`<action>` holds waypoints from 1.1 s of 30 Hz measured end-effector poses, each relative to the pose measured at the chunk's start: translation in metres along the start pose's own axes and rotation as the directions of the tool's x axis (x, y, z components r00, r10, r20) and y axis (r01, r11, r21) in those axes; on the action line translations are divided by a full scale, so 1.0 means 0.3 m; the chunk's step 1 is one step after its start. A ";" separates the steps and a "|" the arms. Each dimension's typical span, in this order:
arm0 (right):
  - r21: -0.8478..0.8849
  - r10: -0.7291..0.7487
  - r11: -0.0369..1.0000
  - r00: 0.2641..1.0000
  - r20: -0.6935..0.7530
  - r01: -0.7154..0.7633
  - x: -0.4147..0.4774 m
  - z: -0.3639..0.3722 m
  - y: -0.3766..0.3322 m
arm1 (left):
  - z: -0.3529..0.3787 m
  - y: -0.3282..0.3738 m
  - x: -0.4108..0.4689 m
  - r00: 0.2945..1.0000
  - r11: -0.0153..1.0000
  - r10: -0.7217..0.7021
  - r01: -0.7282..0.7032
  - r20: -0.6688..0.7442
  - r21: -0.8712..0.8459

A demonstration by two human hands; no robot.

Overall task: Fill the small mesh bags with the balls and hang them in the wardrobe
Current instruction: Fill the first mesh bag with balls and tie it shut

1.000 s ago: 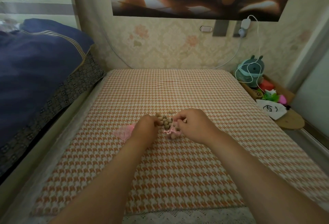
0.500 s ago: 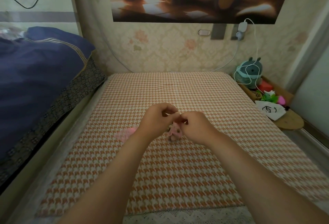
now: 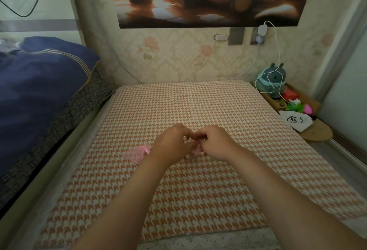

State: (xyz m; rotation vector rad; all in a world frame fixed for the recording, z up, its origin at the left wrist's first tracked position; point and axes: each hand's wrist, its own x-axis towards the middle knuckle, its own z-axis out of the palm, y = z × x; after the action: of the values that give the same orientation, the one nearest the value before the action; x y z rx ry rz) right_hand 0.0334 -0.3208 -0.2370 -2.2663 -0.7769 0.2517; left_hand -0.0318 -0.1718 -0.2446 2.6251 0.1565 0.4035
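Note:
My left hand (image 3: 172,144) and my right hand (image 3: 216,143) meet over the middle of the houndstooth table (image 3: 198,190), fingers curled toward each other. Between them hangs a small pink mesh bag (image 3: 195,150), pinched at its top by both hands; its lower part with a few brown balls shows just below my fingers. The pile of loose balls is hidden behind my hands. A second pink mesh bag (image 3: 137,152) lies flat on the cloth, just left of my left wrist.
A bed with a dark blue quilt (image 3: 39,90) runs along the left side. At the right stand a low shelf with a teal toy (image 3: 273,79), a white pouch (image 3: 296,120) and small bright items. A patterned wall lies behind the table.
My left hand left the pile of balls and came up to the mouth of the pink bag in my right hand. Both hands now stay close together on the bag.

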 end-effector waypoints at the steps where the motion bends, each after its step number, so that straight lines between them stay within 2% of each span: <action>1: -0.013 -0.013 1.000 1.000 0.001 0.013 -0.001 -0.001 0.001 | -0.004 0.002 -0.002 1.000 1.000 -0.006 0.006 -0.004 0.024; 4: -0.009 -0.047 0.999 0.999 -0.018 0.047 0.005 -0.005 0.013 | -0.020 0.010 0.001 0.997 0.997 -0.077 0.077 0.007 0.024; 8: 0.110 0.017 0.994 0.981 -0.194 0.004 0.020 -0.032 0.041 | -0.032 0.020 0.001 0.984 0.985 -0.174 0.173 0.022 0.023; 10: 0.092 0.042 0.996 0.970 -0.238 -0.021 0.032 -0.037 0.071 | -0.030 0.017 -0.001 0.981 0.981 -0.194 0.194 0.027 -0.006; 16: -0.134 0.075 0.987 0.992 -0.099 -0.088 0.056 0.015 0.149 | -0.046 -0.008 0.021 0.982 0.976 -0.183 0.188 0.048 -0.113; 22: -0.239 0.101 0.965 0.994 -0.042 -0.108 0.086 0.055 0.155 | -0.062 -0.053 0.027 0.984 0.983 -0.161 0.166 0.071 -0.078; 27: -0.233 0.112 0.965 0.993 -0.029 -0.116 0.097 0.080 0.159 | -0.074 -0.062 0.018 0.985 0.986 -0.130 0.141 0.113 -0.094; 30: -0.230 0.126 0.963 0.989 -0.072 -0.140 0.096 0.079 0.156 | -0.073 -0.068 0.015 0.982 0.981 -0.147 0.160 0.120 -0.108; 33: -0.069 0.066 0.994 0.979 -0.194 -0.080 0.098 0.060 0.120 | -0.073 -0.078 0.015 0.980 0.976 -0.151 0.169 0.133 -0.135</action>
State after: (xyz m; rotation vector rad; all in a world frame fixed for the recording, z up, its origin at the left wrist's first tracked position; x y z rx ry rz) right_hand 0.0665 -0.3131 -0.2736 -2.3525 -0.6131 0.0368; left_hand -0.0354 -0.1408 -0.2359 2.4632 0.2848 0.1901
